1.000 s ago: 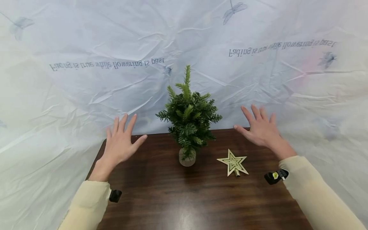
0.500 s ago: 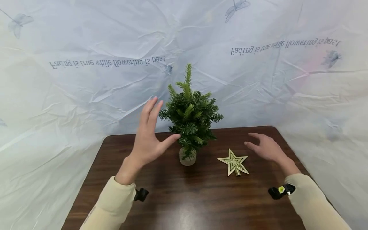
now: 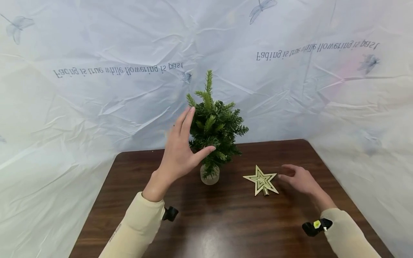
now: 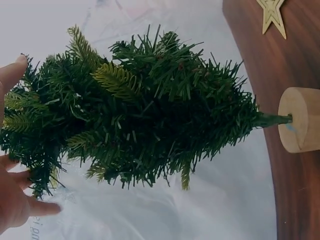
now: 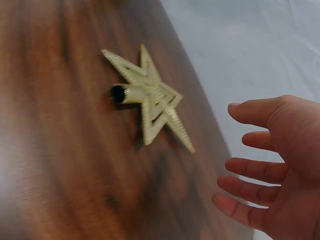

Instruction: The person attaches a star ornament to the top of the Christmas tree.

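Note:
A small artificial Christmas tree [image 3: 217, 129] stands upright on a round wooden base [image 4: 300, 120] near the back of the table. My left hand [image 3: 179, 150] is at the tree's left side, its fingers extended along the branches and its thumb across the front of the foliage. In the left wrist view the fingers [image 4: 42, 207] spread around the tree's upper part. A gold star tree topper [image 3: 260, 180] with a short hollow socket [image 5: 122, 93] lies flat to the right of the tree. Beside its right point is my right hand [image 3: 301, 181], fingers relaxed and holding nothing.
The dark wood-grain table [image 3: 206, 222] ends at a back edge just behind the tree. A wrinkled pale cloth [image 3: 129, 96] with printed lettering and dragonflies hangs behind and along both sides. A black wrist camera [image 3: 313, 228] sits on the right sleeve.
My left hand has come in from the left to the tree. The right hand has moved down from the table's back right toward the star. Tree and star stay in place.

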The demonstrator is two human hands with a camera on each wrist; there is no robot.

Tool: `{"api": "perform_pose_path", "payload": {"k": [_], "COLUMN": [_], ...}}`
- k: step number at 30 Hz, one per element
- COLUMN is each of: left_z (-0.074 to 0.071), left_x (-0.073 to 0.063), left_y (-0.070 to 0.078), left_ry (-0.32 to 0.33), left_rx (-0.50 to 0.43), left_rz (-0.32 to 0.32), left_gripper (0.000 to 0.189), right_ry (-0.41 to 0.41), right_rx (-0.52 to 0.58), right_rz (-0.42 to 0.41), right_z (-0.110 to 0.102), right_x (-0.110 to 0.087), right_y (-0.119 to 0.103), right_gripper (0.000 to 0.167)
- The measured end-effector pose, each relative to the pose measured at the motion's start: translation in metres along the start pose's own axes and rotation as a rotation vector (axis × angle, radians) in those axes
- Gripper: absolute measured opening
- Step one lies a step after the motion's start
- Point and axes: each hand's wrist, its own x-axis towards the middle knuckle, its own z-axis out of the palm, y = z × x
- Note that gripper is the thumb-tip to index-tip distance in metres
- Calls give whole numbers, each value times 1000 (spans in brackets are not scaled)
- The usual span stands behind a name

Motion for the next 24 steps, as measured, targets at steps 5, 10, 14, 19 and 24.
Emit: {"api": "perform_pose_path", "payload": {"k": [5,10,14,19,24], "left_z": [5,15,23,29,33], "left_x": [-2,-2,-3,-2,-2], "left_y": [1,-1,-2,-2,-6], "left_ry": [-37,22,79,116,136], "left_rx": [-149,-241,-278,-282,-305], "left_rz": [-83,-104,-96,-70,-55], "left_gripper": [114,105,103,109,103], "right_ry": [-26,-54,-74,-85,-68], "right_rx": [57,156,220,263,282], "right_rz": [30,67,91,110,125], "right_z": [13,23,30,37,44], "right_x": [-6,-9,-10,-12,-12], "right_y": [8,11,10,9,8], "right_gripper": [58,52,51,51,49]}}
